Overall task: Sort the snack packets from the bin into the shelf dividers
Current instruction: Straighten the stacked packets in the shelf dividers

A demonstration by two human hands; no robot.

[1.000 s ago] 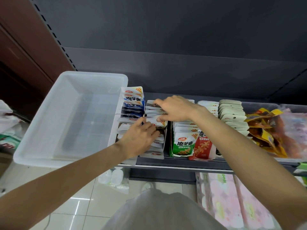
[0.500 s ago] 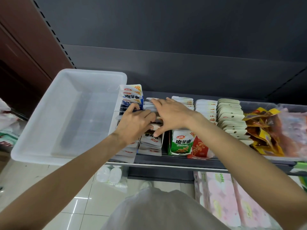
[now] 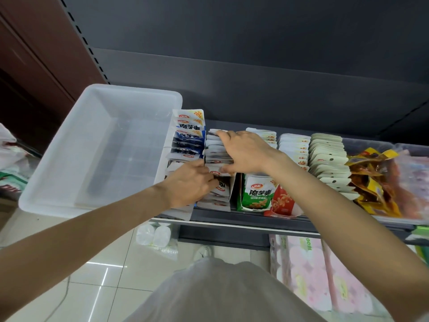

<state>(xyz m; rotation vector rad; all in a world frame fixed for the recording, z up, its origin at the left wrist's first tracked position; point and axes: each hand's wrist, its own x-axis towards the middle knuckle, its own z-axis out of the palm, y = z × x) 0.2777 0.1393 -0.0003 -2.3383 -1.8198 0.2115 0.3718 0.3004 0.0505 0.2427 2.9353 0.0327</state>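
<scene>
A translucent white bin (image 3: 69, 145) rests on the shelf's left end, and I see no packets in it. To its right stand rows of snack packets: a blue-and-white row (image 3: 189, 135), a black-and-white row (image 3: 218, 194), then green (image 3: 256, 194) and red (image 3: 282, 203) packets in front. My right hand (image 3: 246, 152) lies over the black-and-white row, thumb and fingers spanning several packets. My left hand (image 3: 190, 182) pinches a packet in that same row's front half. The packet under the hands is mostly hidden.
More white packet rows (image 3: 329, 159) and a clear tray of yellow and orange bags (image 3: 376, 182) fill the shelf to the right. Pink tissue packs (image 3: 325, 275) sit on the lower level. Tiled floor lies below left.
My right hand has spread further back along the black-and-white row. My left hand has slid down and right to the front packets of that row.
</scene>
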